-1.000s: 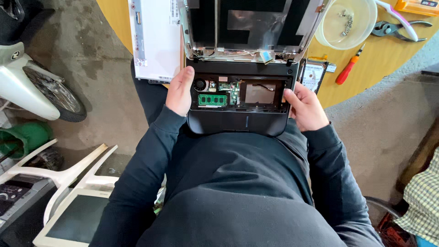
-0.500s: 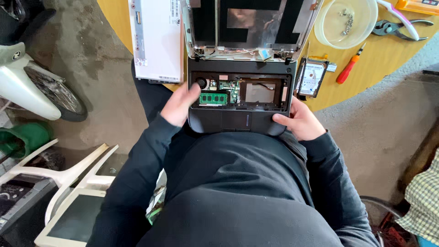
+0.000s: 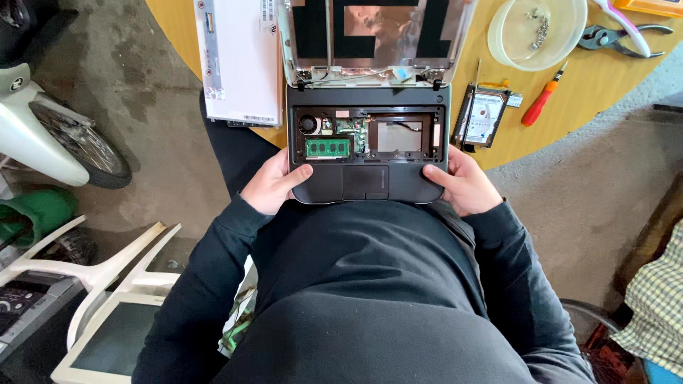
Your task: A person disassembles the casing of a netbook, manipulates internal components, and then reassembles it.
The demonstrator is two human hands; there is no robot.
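A dark, partly dismantled laptop (image 3: 366,181) rests half on my lap and half on the round wooden table (image 3: 569,117). Its keyboard is gone, so the fan, a green memory module (image 3: 328,148) and an empty bay show. The bare lid (image 3: 370,32) stands open behind. My left hand (image 3: 274,183) grips the front left corner of the palm rest, thumb on top. My right hand (image 3: 462,181) grips the front right corner the same way.
A removed white screen panel (image 3: 238,60) lies left of the laptop. A hard drive (image 3: 485,117), a red-handled screwdriver (image 3: 542,103), a clear bowl of screws (image 3: 537,32) and pliers (image 3: 619,35) sit on the table to the right. A scooter wheel (image 3: 78,146) and white monitor casings (image 3: 107,334) stand at left.
Both hands have slid down from the laptop's open middle section to the front corners of the palm rest. The memory module and fan, covered before by my left hand, now show.
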